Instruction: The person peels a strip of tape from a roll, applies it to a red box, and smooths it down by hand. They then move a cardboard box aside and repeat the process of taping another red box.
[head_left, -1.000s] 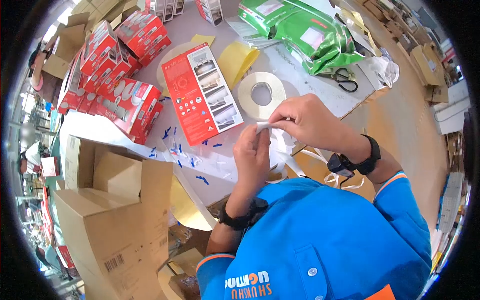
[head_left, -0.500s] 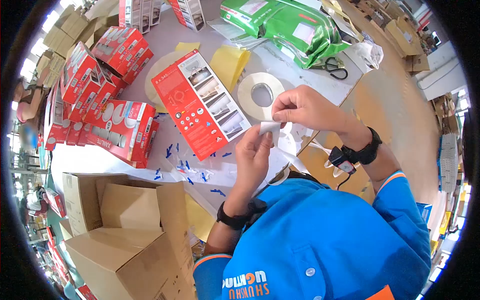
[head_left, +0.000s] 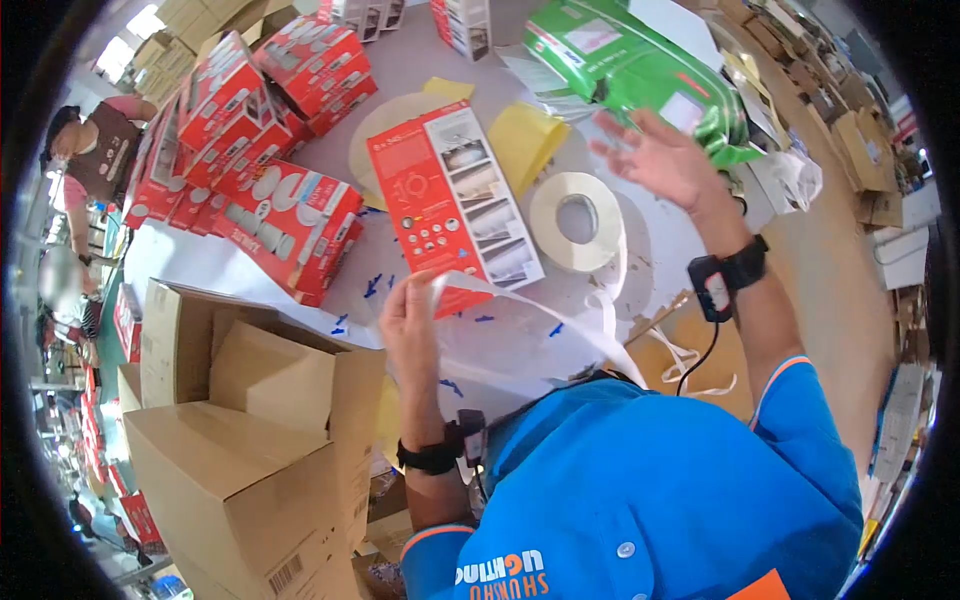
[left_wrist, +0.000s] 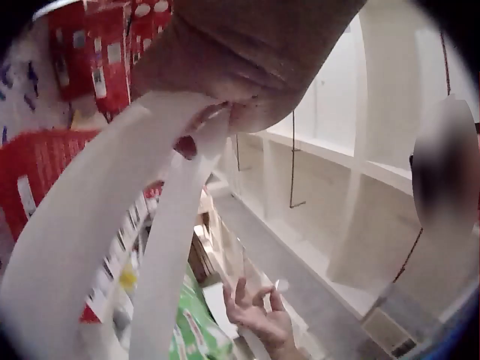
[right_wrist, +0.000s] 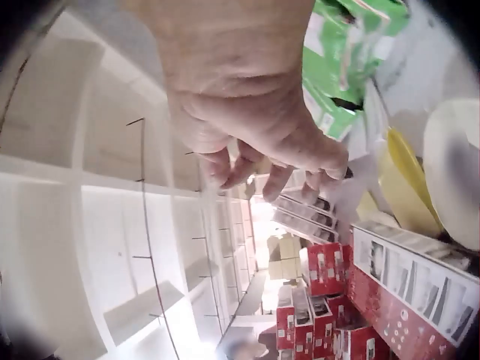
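Note:
In the head view my left hand (head_left: 408, 325) pinches a long white tape strip (head_left: 520, 308) beside the lower edge of a red box (head_left: 425, 200) with photo panels. From those fingers the strip runs right, down towards my waist. The left wrist view shows two lengths of white tape (left_wrist: 67, 217) hanging from the hand. My right hand (head_left: 665, 165) is raised with its fingers spread, near a green plastic bag (head_left: 650, 75), and holds nothing. Between the hands a large cream tape roll (head_left: 547, 228) lies flat on the table, a loose band trailing from its right side.
Stacked red lamp boxes (head_left: 290, 215) stand at the left of the table. An opened cardboard carton (head_left: 230, 440) is at the lower left. Small blue pieces (head_left: 373, 285) lie scattered. Yellow paper (head_left: 530, 140) lies behind the roll. Another person (head_left: 100, 150) stands at far left.
Both hands were together at the tape's end. My left hand has moved left, drawing the strip out; the right hand has let go, opened and moved up and right.

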